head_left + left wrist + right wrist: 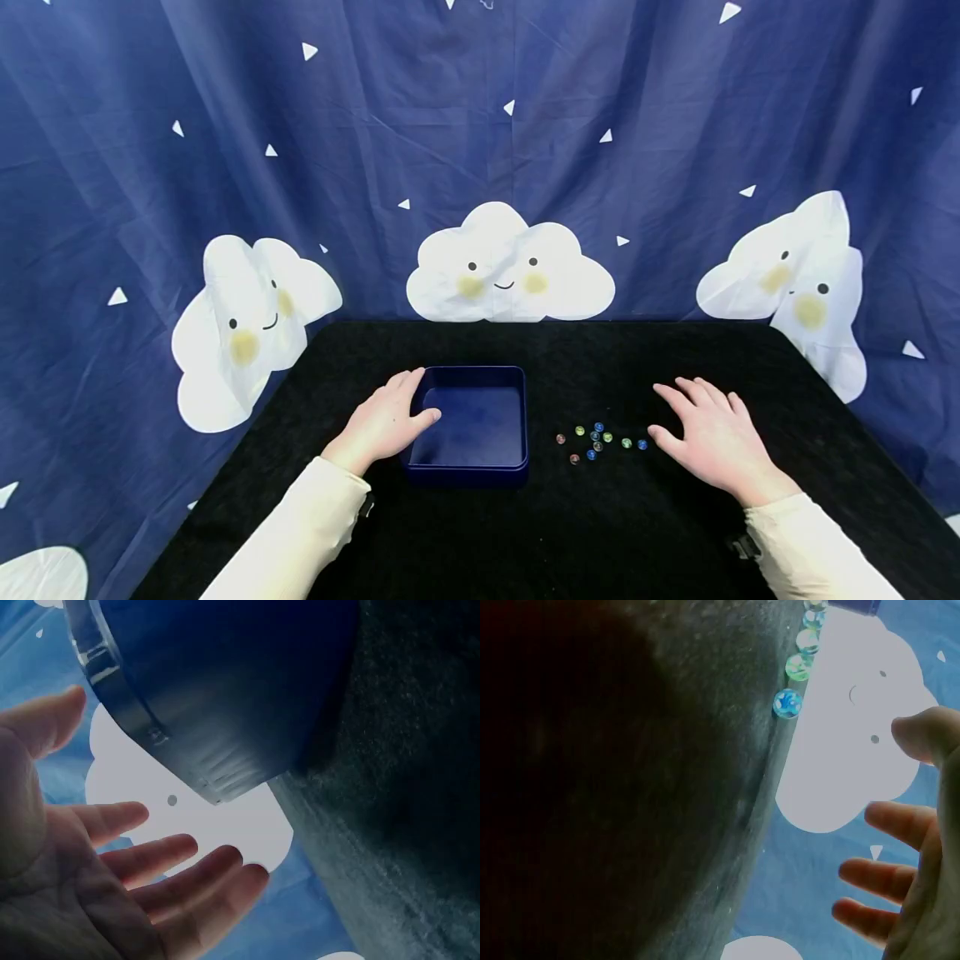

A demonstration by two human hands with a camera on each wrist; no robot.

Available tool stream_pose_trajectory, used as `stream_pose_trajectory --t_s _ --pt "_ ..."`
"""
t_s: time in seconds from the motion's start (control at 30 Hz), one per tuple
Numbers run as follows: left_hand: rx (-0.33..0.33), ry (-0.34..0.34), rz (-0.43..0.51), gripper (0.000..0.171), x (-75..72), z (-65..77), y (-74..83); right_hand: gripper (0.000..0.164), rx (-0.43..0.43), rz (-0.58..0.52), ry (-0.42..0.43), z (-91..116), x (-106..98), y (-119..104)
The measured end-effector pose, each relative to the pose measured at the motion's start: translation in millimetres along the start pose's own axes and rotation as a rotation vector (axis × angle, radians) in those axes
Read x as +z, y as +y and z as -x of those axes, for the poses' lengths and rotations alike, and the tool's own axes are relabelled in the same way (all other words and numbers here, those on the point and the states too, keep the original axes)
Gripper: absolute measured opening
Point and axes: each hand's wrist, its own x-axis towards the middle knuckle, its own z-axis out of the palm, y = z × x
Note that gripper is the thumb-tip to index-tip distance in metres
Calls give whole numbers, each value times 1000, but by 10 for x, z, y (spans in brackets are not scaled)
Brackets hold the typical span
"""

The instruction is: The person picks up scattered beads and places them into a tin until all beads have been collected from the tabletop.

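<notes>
A dark blue rectangular tin (pixel 468 477) with a raised rim stands on the black cloth, nothing inside it. At its left side is my left hand (pixel 386 421), fingers spread and thumb over the rim in the head view. The left wrist view shows the outer wall of the tin (pixel 225 697) beyond the thumb, the palm free of any object. Several glass marbles, among them a blue marble (pixel 642 445) and a reddish marble (pixel 574 459), lie scattered right of the tin. Just right of them hovers my right hand (pixel 712 437), fingers apart and holding nothing.
A black cloth (pixel 480 542) covers the table. Behind it and along both sides hangs a blue curtain (pixel 450 125) printed with white smiling clouds (pixel 510 275) and small triangles.
</notes>
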Motion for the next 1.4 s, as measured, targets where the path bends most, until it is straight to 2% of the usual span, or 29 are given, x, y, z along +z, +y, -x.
stream_pose_trajectory --t_s 0.27,0.47,0.57,0.77,0.93,1.1,1.27,1.4 --pt "-66 -8 112 74 63 -102 -120 49 -40 -62 -15 -46 45 -33" --pt "-123 -61 329 67 145 -164 -185 47 -8 -99 -97 -64 85 -37" --pt "-148 -57 420 65 183 -186 -225 46 6 -109 -118 -66 105 -33" --pt "-156 -57 507 62 218 -218 -311 38 21 -133 -182 -83 139 -56" --pt "-177 -57 531 58 215 -218 -366 30 12 -182 -258 -114 177 -104" --pt "-167 -84 569 57 246 -240 -365 22 43 -184 -305 -98 175 -110" --pt "-178 -109 700 55 280 -249 -381 14 21 -180 -324 -104 169 -111" --pt "-194 -131 823 48 309 -245 -427 17 8 -172 -335 -111 169 -112"
